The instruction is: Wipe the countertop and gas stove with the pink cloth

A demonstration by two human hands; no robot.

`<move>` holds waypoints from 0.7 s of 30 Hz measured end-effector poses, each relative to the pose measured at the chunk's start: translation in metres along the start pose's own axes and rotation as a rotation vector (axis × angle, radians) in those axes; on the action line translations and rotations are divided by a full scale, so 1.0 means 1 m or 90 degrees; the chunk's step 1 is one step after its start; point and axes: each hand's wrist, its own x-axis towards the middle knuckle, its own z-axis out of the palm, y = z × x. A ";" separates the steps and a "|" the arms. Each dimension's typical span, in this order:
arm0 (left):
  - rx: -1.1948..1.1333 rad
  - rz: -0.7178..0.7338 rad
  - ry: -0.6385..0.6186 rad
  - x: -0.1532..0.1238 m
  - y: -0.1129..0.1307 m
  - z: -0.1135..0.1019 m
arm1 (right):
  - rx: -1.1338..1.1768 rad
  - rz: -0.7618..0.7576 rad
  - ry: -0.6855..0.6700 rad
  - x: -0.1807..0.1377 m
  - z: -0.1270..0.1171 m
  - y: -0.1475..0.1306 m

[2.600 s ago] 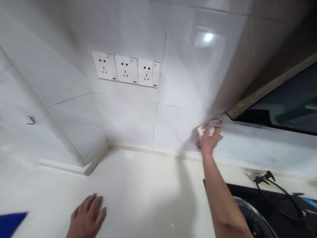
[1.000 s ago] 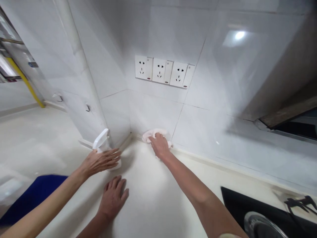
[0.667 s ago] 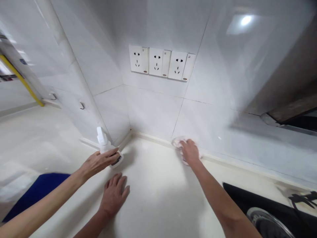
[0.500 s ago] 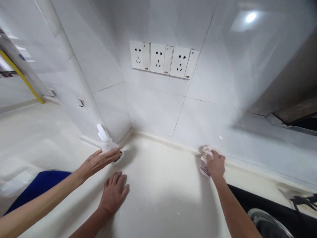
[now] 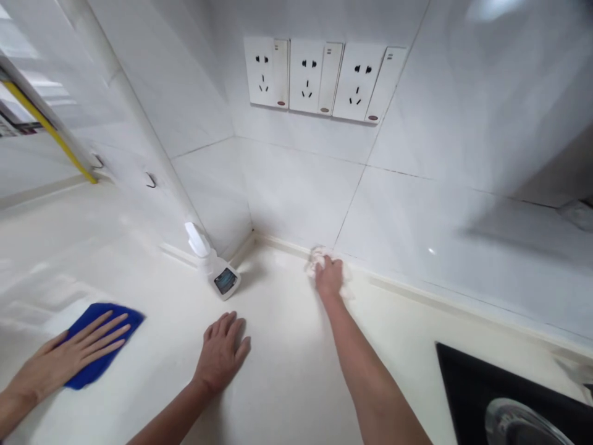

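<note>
My right hand [image 5: 329, 276] is closed over a crumpled white cloth [image 5: 315, 258] and presses it on the cream countertop [image 5: 287, 371], at the foot of the tiled wall. My left hand [image 5: 223, 348] lies flat on the countertop, fingers spread, holding nothing. A white spray bottle [image 5: 213, 266] stands in the wall corner just beyond my left hand. At far left another person's hand [image 5: 69, 355] rests flat on a blue cloth [image 5: 104, 340].
Three wall sockets [image 5: 319, 77] sit on the tiles above the corner. A black hob [image 5: 509, 395] with a metal pot lid [image 5: 532, 426] fills the lower right. A yellow pipe [image 5: 46, 133] runs down at upper left, near small wall hooks [image 5: 151, 180].
My right hand slid the white cloth left along the wall base. The other person's hand let go of the spray bottle and moved onto the blue cloth. My left hand stayed put.
</note>
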 end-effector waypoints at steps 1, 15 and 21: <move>0.000 -0.001 0.000 0.000 0.000 -0.001 | -0.005 -0.033 -0.019 0.003 0.006 -0.018; -0.002 0.005 0.000 0.004 -0.002 -0.003 | -0.115 -0.230 -0.198 -0.052 -0.012 -0.004; -0.006 -0.004 -0.013 0.007 0.003 -0.003 | -0.237 0.039 -0.047 -0.059 -0.094 0.179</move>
